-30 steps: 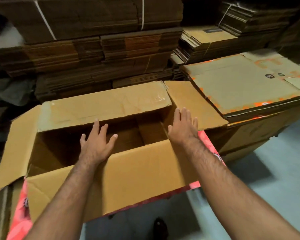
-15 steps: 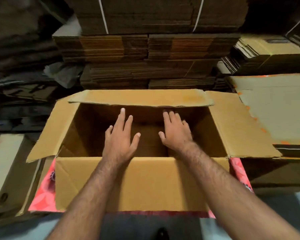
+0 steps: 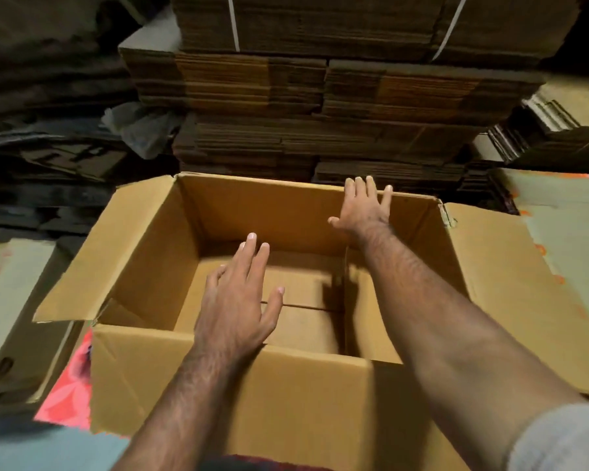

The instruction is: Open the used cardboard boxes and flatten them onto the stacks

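An open brown cardboard box (image 3: 157, 266) stands in front of me with its top flaps folded outward; the bottom flaps inside are closed. My left hand (image 3: 238, 300) hovers over the inside of the box with its fingers straight and spread, holding nothing. My right hand (image 3: 363, 207) reaches to the far wall of the box, fingers straight, fingertips at the top edge of that wall. The far flap is pushed back out of sight behind the wall.
Tall strapped stacks of flattened cardboard (image 3: 320, 96) rise right behind the box. A flattened printed box (image 3: 565, 226) lies at the right, more flat cardboard (image 3: 11, 300) at the left. A red patterned sheet (image 3: 68, 389) shows under the box.
The far flap, lying over the opening before, is now pushed back. My right hand has moved forward to the far wall. The camera has come closer over the box.
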Motion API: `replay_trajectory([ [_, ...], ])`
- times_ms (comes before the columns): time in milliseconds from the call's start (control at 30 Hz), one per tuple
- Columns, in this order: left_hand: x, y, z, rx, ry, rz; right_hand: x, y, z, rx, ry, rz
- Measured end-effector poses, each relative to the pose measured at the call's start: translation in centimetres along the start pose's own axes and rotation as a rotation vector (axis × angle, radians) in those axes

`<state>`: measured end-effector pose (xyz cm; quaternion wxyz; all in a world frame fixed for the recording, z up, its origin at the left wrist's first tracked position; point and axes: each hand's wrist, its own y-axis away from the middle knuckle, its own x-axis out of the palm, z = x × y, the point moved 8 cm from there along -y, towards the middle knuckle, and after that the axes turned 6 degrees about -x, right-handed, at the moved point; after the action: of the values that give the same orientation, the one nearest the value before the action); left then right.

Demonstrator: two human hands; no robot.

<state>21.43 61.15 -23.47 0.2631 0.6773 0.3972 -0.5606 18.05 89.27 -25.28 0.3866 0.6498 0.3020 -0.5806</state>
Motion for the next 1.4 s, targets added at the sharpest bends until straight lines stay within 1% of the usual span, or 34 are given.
replay_trajectory([
  [100, 0.0, 0.0, 0.0, 0.01, -0.002, -0.004, 0.3, -0.1, 0.1, 0.009, 0.015, -0.032],
  [167, 0.1, 0.1, 0.0, 0.011, 0.002, -0.001, 0.2, 0.2, 0.1, -0.008, -0.003, -0.019],
  [233, 0.2, 0.3, -0.1, 0.018, 0.002, -0.001, -0.2, 1.3, 0.2, -0.031, -0.056, 0.001],
  [300, 0.1, 0.3, -0.2, 0.023, 0.009, -0.008, -0.8, 3.6, 0.4, -0.048, -0.156, -0.02],
  [400, -0.4, 0.5, -0.2, 0.036, 0.087, -0.019, -1.5, 10.3, 1.6, -0.114, -0.296, -0.148],
  [500, -1.8, 1.7, -0.5, 0.114, 0.234, -0.038, -2.1, 18.8, 3.0, -0.193, -0.448, -0.292],
  [600, -3.1, 4.2, -0.2, 0.235, 0.276, -0.018, -1.3, 26.7, 4.8, -0.293, -0.496, -0.288],
  [667, -3.3, 6.8, 0.4, 0.331, 0.22, 0.039, 0.1, 30.9, 6.1, -0.353, -0.447, -0.239],
  [733, -2.9, 10.0, 1.7, 0.399, 0.1, 0.129, 1.9, 34.0, 7.4, -0.395, -0.356, -0.164],
  [800, -2.3, 13.3, 3.4, 0.459, -0.042, 0.193, 3.8, 36.6, 8.9, -0.427, -0.222, -0.105],
  [900, -1.4, 17.2, 5.6, 0.518, -0.217, 0.229, 5.9, 39.0, 10.8, -0.42, 0.017, -0.095],
  [967, -1.3, 18.9, 6.5, 0.525, -0.332, 0.186, 6.2, 39.7, 11.2, -0.352, 0.115, -0.111],
  [1033, -1.6, 19.9, 7.4, 0.479, -0.418, 0.141, 5.5, 40.3, 11.2, -0.294, 0.115, -0.126],
  [1067, -2.1, 20.3, 7.8, 0.435, -0.425, 0.115, 4.9, 40.9, 11.3, -0.278, 0.085, -0.148],
  [1200, -6.3, 21.5, 9.6, 0.342, -0.28, -0.071, 1.6, 43.8, 9.5, -0.182, -0.002, -0.327],
  [1333, -11.6, 21.4, 12.6, 0.262, -0.167, -0.288, -2.0, 45.9, 4.3, 0.027, -0.042, -0.495],
  [1400, -13.7, 20.8, 14.4, 0.174, -0.101, -0.36, -3.8, 47.0, 1.4, 0.142, -0.08, -0.601],
])
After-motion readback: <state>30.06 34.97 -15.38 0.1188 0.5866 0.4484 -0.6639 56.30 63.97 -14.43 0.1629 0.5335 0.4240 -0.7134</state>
